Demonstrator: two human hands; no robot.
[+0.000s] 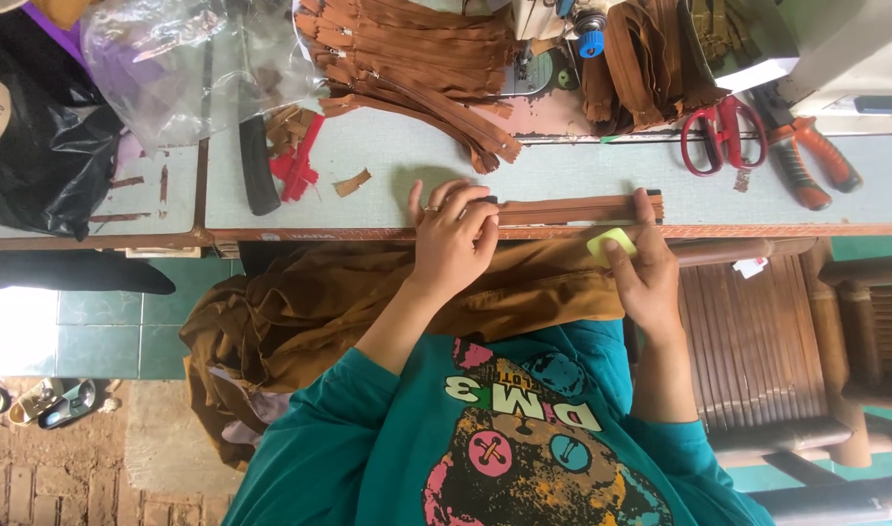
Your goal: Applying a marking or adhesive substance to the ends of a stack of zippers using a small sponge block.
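Observation:
A long brown zipper [572, 208] lies along the near edge of the grey-green table [387, 156]. My left hand [453, 239], with a ring on one finger, pinches the zipper's left end, where a small black part shows. My right hand [648, 268] rests at the zipper's right end and holds a flat yellow-green piece of chalk [611, 243] between thumb and fingers. Brown cloth [309, 307] is bunched in my lap below the table edge.
A pile of brown zippers [407, 54] lies at the back. Red scissors [719, 134] and orange-handled cutters [814, 156] are to the right. A black-handled tool [257, 170], red scraps [295, 161], a clear plastic bag [178, 58] and a black bag [37, 156] sit left. A wooden chair [758, 341] stands right.

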